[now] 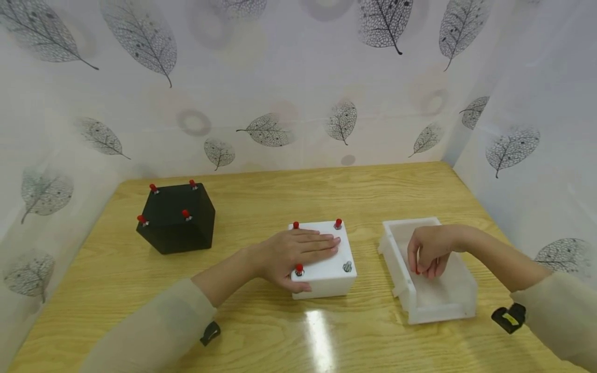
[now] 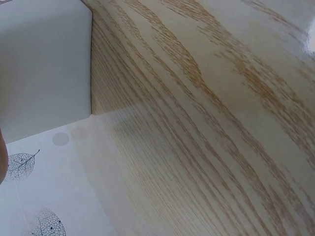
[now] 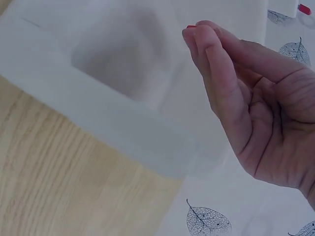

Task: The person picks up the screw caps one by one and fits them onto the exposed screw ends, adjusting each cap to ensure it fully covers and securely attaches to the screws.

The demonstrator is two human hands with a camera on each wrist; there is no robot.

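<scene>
My left hand (image 1: 298,254) rests on top of a white box (image 1: 326,285), fingers straight across it and thumb along its front edge. Red caps (image 1: 338,224) cover three of the box's corner studs. The front right stud (image 1: 347,266) shows bare metal thread. Over a white plastic bin (image 1: 443,313), my right hand (image 1: 431,251) pinches a small red cap (image 3: 191,26) between its fingertips. Most of that cap is hidden by the fingers. In the left wrist view, the side of the white box (image 2: 47,73) fills the upper left.
A black box (image 1: 179,207) with red caps at its top corners stands at the back left. All of it sits on a wood-grain table (image 1: 261,331). Leaf-patterned white curtains (image 1: 289,77) close off the back and sides.
</scene>
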